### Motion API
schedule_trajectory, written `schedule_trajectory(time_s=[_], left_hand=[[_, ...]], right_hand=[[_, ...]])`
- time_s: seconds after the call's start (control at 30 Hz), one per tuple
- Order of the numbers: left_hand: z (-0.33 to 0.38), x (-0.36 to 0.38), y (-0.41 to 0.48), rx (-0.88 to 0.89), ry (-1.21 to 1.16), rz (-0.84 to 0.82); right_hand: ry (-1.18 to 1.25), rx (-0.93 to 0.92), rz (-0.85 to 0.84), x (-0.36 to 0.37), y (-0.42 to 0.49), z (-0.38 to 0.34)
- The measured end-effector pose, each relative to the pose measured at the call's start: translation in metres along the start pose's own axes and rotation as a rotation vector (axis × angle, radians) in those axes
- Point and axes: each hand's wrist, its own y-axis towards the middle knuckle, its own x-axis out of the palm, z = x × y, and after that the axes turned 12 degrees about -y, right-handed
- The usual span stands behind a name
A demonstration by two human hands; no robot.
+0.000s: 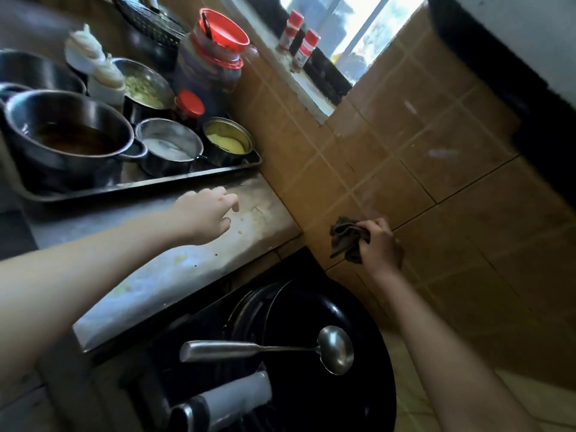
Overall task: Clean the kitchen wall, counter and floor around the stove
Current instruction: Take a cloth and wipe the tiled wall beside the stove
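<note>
The brown tiled wall (436,169) fills the right side of the view, its glazed surface streaked with pale smears, and a window is set into it higher up. Below and to the left, the grey counter (193,266) runs up to the wall; its top is stained and dotted with small yellowish crumbs. In front of the counter's end sits a large black wok (352,406), close to the wall. A dark metal tray (156,182) occupies the far part of the counter and carries several steel pots (68,135), some with liquid or food in them. Behind the tray stands a big jar (212,63) with a red lid. A steel ladle (268,349) lies across the wok, its bowl towards the wall.

The left hand (205,213) reaches over the bare counter just in front of the tray, fingers loosely bent and holding nothing; whether it touches the surface cannot be told. The right hand (378,244) is clenched around a bunched dark cloth (346,238), which it presses against the wall's lower tiles, just past the counter's corner and above the wok.
</note>
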Motion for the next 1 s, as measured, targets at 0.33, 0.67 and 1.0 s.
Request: schedule_trajectory(time_s=[0.33,0.67,1.0], left_hand=[[-0.021,-0.029,0.006,0.005,-0.109,-0.017],[-0.034,-0.03,0.009,0.077,-0.106,-0.156],[-0.033,-0.023,-0.003,0.144,-0.086,-0.256]], right_hand=[[0.026,0.07,-0.025,-0.008,-0.017,-0.031],[0.112,0.194,-0.089,-0.006,-0.073,-0.066],[0.175,0.247,-0.047,-0.015,-0.117,-0.105]])
